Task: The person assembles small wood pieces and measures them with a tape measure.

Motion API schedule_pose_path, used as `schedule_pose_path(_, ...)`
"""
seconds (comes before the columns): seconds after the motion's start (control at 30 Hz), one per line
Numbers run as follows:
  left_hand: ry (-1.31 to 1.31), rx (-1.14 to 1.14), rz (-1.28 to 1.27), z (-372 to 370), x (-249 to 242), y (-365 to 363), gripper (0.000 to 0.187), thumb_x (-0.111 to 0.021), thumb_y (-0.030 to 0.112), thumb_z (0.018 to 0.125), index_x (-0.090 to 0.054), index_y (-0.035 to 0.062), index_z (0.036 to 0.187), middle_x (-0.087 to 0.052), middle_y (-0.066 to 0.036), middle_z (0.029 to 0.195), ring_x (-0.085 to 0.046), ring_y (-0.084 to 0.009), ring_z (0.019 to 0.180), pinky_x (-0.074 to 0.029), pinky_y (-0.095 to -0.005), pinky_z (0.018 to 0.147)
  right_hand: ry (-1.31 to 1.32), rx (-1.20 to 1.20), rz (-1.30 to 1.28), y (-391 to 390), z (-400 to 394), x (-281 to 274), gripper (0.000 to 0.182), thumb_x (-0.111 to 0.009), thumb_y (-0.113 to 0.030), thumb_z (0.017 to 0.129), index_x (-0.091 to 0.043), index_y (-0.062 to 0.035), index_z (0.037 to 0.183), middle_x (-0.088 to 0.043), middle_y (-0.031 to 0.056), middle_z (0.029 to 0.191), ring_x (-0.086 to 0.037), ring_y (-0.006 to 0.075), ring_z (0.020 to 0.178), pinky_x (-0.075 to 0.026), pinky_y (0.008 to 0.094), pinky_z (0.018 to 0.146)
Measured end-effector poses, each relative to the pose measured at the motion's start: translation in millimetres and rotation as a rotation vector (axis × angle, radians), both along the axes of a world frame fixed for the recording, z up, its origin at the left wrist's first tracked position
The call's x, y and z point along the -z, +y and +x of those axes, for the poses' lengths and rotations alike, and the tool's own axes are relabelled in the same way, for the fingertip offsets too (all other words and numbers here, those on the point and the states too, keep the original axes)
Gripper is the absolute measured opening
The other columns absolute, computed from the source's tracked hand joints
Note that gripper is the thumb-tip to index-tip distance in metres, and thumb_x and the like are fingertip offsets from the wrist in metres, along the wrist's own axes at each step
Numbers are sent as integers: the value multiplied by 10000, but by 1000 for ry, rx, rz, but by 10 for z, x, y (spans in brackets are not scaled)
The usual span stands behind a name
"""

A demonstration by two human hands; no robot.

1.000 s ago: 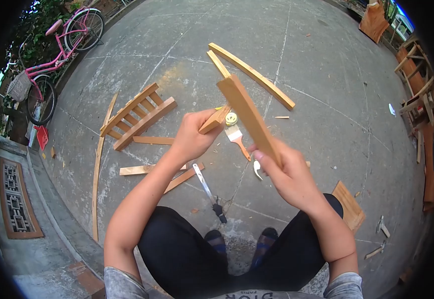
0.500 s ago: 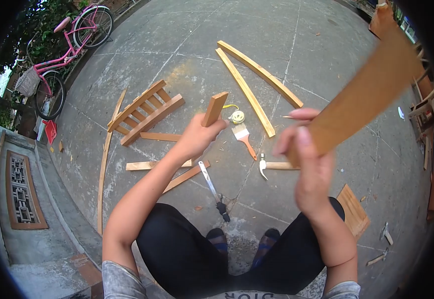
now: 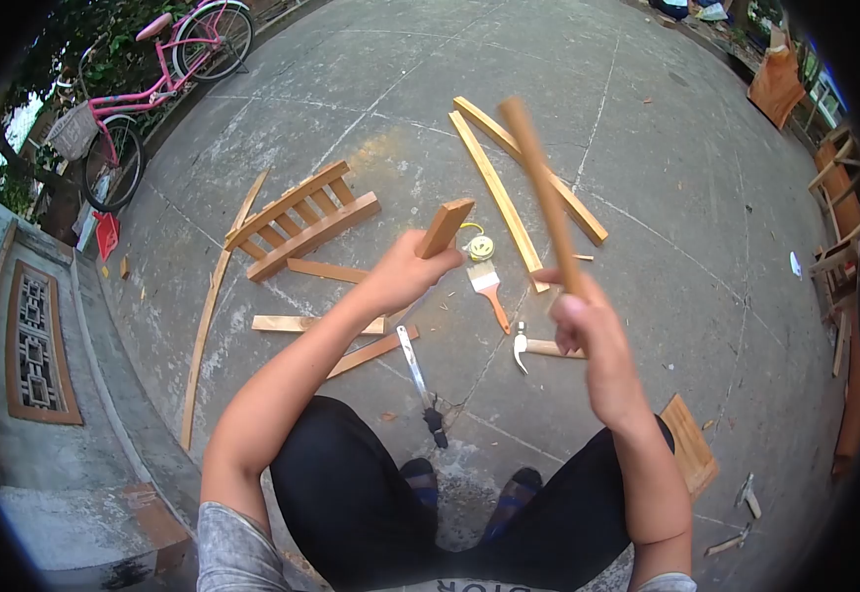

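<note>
My left hand (image 3: 402, 268) is wrapped round a short wooden block (image 3: 447, 226), which points up and away from me. In my right hand (image 3: 596, 340) a wooden board (image 3: 540, 187) is held by its lower end, turned so that mostly its narrow edge shows. On the concrete between and below the hands lie a tape measure (image 3: 481, 248) with some yellow tape out, a flat paintbrush (image 3: 487, 293) with an orange handle, and a claw hammer (image 3: 538, 346), its handle partly behind my right hand. A slatted wooden frame (image 3: 301, 222) lies left of my left hand.
Two pale wooden strips (image 3: 494, 187) lie ahead. Wood pieces (image 3: 301, 324) and a metal blade-like tool (image 3: 413, 365) with a dark handle are near my knees. A flat wooden panel (image 3: 689, 446) and small tools (image 3: 748, 496) lie right. A pink bicycle (image 3: 149, 89) stands far left.
The board in my right hand has swung left and turned from its broad face to its edge. My left hand still holds the block, nearly unmoved. The view has shifted slightly.
</note>
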State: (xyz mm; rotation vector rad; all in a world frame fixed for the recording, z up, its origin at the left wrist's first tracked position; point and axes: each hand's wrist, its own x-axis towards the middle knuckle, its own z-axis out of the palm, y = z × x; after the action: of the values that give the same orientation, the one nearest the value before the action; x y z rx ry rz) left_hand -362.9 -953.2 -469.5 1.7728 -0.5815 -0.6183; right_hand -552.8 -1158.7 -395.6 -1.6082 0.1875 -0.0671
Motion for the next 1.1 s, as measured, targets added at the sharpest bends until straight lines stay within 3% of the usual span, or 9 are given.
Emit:
schedule_pose_path(0.13,40,-36,-23,8,-58,21,306,-680,282,933,-549,61,767,-479,13,672,-456,-96,642,-385,-317,605,-236,166,-20,63,-22,-176,280,-580,-228,1073,-497,-43,1267,-581,114,1095,-628,144,784,-521,301,611)
schedule_pose_path(0.23,-7,-29,-26,42,-41,55,320,-669,290,931,-574,36,762,-495,5,680,-465,-104,665,-392,-337,628,-285,168,-121,70,-14,-129,287,-643,-130,1037,-471,-38,1248,-700,151,1040,-727,168,804,-556,288,546)
schedule_pose_path(0.33,-65,-25,-42,22,-76,56,313,-668,273,934,-572,27,767,-490,5,681,-458,-101,669,-394,-341,632,-5,-145,-429,39,-52,-194,296,-636,-179,1050,-531,-14,1273,-691,82,779,-702,141,726,-526,287,568)
schedule_pose_path(0.47,-118,-24,-26,-3,-184,109,314,-669,251,937,-562,12,764,-484,2,675,-453,-96,676,-396,-342,633,-207,127,-143,118,-135,-248,270,-546,-195,1086,-542,-13,1285,-622,39,751,-602,110,644,-488,298,578)
schedule_pose_path(0.57,-159,3,-55,9,-153,122,317,-687,271,958,-510,90,767,-460,27,662,-433,-84,618,-363,-311,586,-299,210,-112,254,-58,14,265,-508,-205,1098,-515,-23,1291,-604,28,758,-575,102,636,-473,281,569)
schedule_pose_path(0.6,-170,11,-62,-15,-149,115,320,-686,275,960,-512,90,766,-462,27,663,-435,-83,620,-363,-311,586,59,-59,-357,148,-85,-87,276,-498,-206,1103,-477,-20,1306,-595,29,807,-557,95,644,-468,265,570)
schedule_pose_path(0.83,-154,14,-68,-46,-257,112,326,-675,255,955,-510,57,756,-461,20,659,-434,-82,637,-370,-320,594,-334,206,-167,295,-110,-59,201,-502,-201,1101,-514,-24,1196,-605,23,755,-573,93,647,-464,267,578)
schedule_pose_path(0.87,-157,-3,-62,-87,-270,105,326,-663,233,944,-499,33,744,-452,14,654,-421,-84,644,-369,-333,597,-132,-2,-406,200,-141,-69,220,-502,-206,1102,-531,-6,1190,-608,48,770,-582,108,662,-472,290,590)
schedule_pose_path(1.1,-156,13,-94,-20,-223,164,324,-687,268,965,-520,70,771,-461,31,672,-430,-73,632,-369,-307,588,-217,167,-397,282,-101,-46,194,-528,-196,1088,-532,-6,1125,-612,77,754,-605,143,659,-497,340,611)
